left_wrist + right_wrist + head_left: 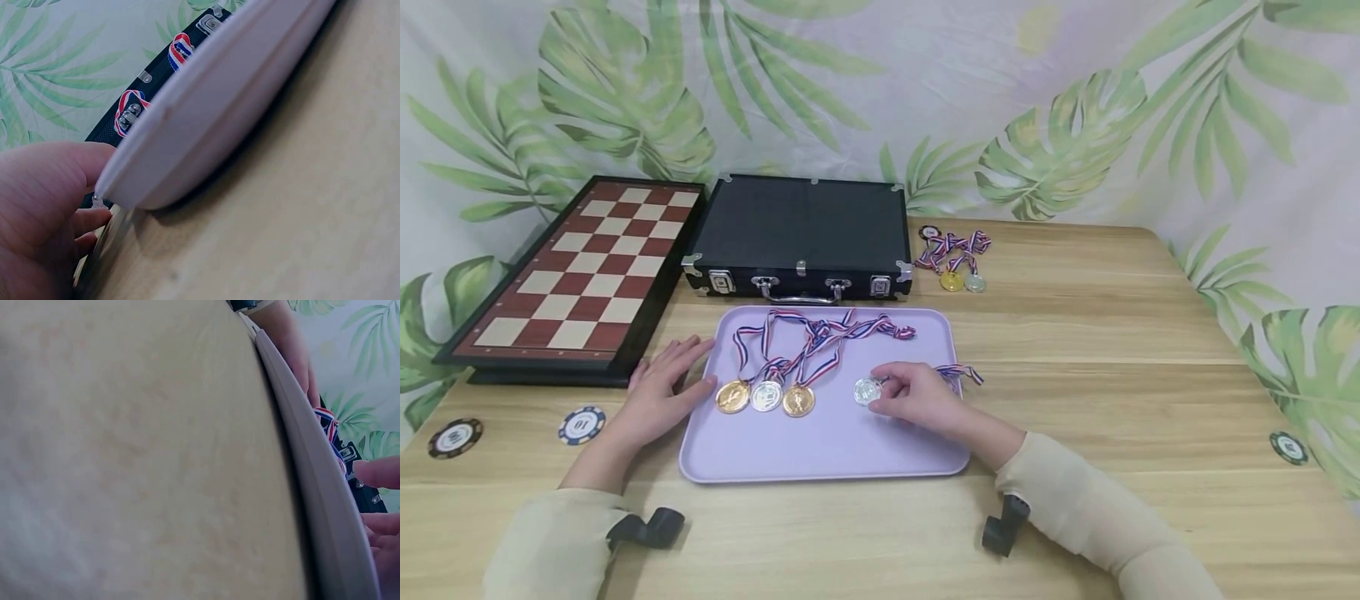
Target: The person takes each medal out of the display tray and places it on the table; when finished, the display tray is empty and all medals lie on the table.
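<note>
Here, right hand point(917, 398) pinches silver medal point(867, 391) (on tray point(850, 446)).

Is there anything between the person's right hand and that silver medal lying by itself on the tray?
Nothing visible. The right hand is already at the lone silver medal on the lilac tray, fingertips pinching its edge. The other three medals lie apart, toward the left hand.

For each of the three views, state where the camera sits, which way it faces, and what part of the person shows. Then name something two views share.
Head: sits high, looks forward and down at the lilac tray, medals, black case and chessboard; both forearms, left hand and right hand show.
Left wrist: low on the wooden table, faces the tray's rim; palm and fingers show.
Right wrist: low at the table, looks along the tray's edge; fingertips show.
Shared: both wrist views catch the tray rim and the striped ribbon.
</note>
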Demonstrator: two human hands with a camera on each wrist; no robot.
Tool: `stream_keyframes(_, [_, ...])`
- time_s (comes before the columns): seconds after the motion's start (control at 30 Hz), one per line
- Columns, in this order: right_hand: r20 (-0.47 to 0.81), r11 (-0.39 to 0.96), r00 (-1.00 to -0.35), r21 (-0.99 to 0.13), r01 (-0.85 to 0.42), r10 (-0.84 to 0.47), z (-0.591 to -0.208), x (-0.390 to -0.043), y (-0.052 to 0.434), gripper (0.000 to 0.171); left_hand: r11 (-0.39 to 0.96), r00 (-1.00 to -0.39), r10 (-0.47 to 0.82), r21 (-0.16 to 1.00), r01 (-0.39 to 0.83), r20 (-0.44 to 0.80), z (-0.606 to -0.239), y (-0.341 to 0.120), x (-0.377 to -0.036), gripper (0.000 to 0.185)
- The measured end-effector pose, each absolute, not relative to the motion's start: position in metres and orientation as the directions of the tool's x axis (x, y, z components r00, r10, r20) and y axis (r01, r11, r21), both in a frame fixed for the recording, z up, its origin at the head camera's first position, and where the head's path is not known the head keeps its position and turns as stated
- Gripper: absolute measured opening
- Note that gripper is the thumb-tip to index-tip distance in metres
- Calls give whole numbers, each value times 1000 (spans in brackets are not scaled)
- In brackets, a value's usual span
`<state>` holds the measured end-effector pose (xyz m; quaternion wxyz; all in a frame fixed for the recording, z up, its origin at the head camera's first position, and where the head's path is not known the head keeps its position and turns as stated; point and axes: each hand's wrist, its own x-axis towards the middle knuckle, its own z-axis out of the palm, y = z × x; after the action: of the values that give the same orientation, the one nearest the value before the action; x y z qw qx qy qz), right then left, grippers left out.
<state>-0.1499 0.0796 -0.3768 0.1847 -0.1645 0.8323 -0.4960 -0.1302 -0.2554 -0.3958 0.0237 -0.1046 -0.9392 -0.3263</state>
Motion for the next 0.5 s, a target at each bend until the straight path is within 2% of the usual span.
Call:
stream_keyframes(0.3, [-106,673,-883,-691,-265,-456,-379,-157,71,47,763,-978,175,612,208,114,-396,-256,-130,51])
stream_keyframes(0.5, [-17,742,-902,-574,-345,-432,-383,-154,64,38,762,-977,176,612,212,118,-396,-255,-130,51])
